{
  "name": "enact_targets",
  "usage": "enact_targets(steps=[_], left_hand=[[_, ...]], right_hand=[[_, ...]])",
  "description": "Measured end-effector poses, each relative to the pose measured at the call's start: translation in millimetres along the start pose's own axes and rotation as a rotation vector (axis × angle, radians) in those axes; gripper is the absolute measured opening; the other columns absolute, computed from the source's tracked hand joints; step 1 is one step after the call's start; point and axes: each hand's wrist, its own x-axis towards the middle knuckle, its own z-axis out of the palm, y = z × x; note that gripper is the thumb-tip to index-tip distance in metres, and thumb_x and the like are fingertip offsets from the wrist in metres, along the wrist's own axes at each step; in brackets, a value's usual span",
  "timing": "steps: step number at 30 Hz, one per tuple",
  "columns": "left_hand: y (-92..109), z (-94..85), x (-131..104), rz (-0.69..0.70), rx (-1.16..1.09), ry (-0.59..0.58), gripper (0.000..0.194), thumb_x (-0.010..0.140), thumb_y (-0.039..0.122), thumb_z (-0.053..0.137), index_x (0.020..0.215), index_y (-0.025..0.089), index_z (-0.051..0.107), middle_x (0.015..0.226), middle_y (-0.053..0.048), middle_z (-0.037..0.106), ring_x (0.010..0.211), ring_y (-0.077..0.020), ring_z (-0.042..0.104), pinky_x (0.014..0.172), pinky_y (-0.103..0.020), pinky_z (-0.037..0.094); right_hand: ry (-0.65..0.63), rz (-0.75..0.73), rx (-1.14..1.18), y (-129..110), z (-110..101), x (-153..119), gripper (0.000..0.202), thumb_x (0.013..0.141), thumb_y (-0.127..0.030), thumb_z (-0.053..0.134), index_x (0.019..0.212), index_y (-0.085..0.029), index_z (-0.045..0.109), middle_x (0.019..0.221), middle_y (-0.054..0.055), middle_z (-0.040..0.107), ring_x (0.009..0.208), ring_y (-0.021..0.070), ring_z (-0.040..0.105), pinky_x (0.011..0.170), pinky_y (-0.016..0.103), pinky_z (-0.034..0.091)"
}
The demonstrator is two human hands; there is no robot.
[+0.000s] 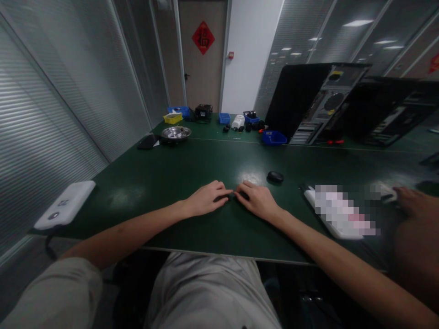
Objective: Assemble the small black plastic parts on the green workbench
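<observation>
My left hand [210, 197] and my right hand [256, 197] meet fingertip to fingertip just above the green tabletop [206, 233]. The fingers of both are curled into pinches. Anything between the fingertips is too small or too hidden to make out. A black computer mouse [275, 177] lies beyond my right hand, a little to its right, and neither hand touches it.
A co-worker's hand [413, 201] is at the right, near a white device [338, 233], partly blurred out. Another white device [65, 205] lies at the left edge. Behind stand a metal bowl [176, 133], a blue bin [273, 138] and a computer tower [302, 98].
</observation>
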Motion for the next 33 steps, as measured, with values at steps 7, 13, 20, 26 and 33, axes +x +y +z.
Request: enact_targets(steps=[7, 13, 20, 26, 33], left_hand=[[-13.6, -18.1, -1.1, 0.034, -0.085, -0.051, 0.026, 0.103, 0.031, 0.058, 0.123, 0.021, 0.071, 0.111, -0.009, 0.067, 0.107, -0.0228, 0.060, 0.095, -0.036, 0.048], [-50.9, -49.3, -10.9, 0.041, -0.106, -0.084, 0.022, 0.100, 0.028, 0.061, 0.117, 0.022, 0.074, 0.112, -0.008, 0.069, 0.107, -0.0223, 0.061, 0.097, -0.037, 0.047], [-49.6, -38.7, -9.8, 0.059, -0.125, -0.029, 0.023, 0.100, 0.023, 0.060, 0.120, 0.021, 0.072, 0.119, -0.010, 0.069, 0.115, -0.0228, 0.060, 0.104, -0.040, 0.046], [-26.8, -28.0, -6.9, 0.134, -0.144, -0.072, 0.024, 0.099, 0.022, 0.060, 0.121, 0.022, 0.070, 0.127, -0.010, 0.069, 0.124, -0.0247, 0.058, 0.109, -0.043, 0.043], [-32.4, -37.1, -10.5, 0.096, -0.115, -0.061, 0.024, 0.099, 0.023, 0.059, 0.120, 0.021, 0.070, 0.117, -0.010, 0.071, 0.110, -0.0239, 0.063, 0.103, -0.041, 0.046]], right_hand=[[-0.008, 0.030, -0.013, 3.6, -2.5, -0.2, 0.026, 0.106, -0.041, 0.049, 0.103, -0.023, 0.067, 0.100, 0.005, 0.067, 0.078, 0.0175, 0.061, 0.063, 0.029, 0.032], [-0.013, 0.042, 0.020, 6.6, -2.7, 0.6, 0.024, 0.105, -0.040, 0.051, 0.102, -0.023, 0.066, 0.098, 0.005, 0.067, 0.078, 0.0169, 0.060, 0.064, 0.029, 0.034], [-0.007, 0.037, 0.037, 5.7, -4.2, 1.0, 0.025, 0.105, -0.041, 0.051, 0.102, -0.022, 0.067, 0.097, 0.004, 0.066, 0.078, 0.0170, 0.060, 0.065, 0.029, 0.035], [-0.020, 0.031, 0.007, 1.6, -2.6, 2.2, 0.025, 0.105, -0.041, 0.050, 0.104, -0.023, 0.068, 0.101, 0.005, 0.067, 0.078, 0.0173, 0.061, 0.064, 0.029, 0.033], [-0.049, -0.030, -0.056, -13.8, -1.6, 6.6, 0.030, 0.107, -0.043, 0.045, 0.102, -0.023, 0.067, 0.099, 0.006, 0.066, 0.072, 0.0164, 0.059, 0.059, 0.030, 0.028]])
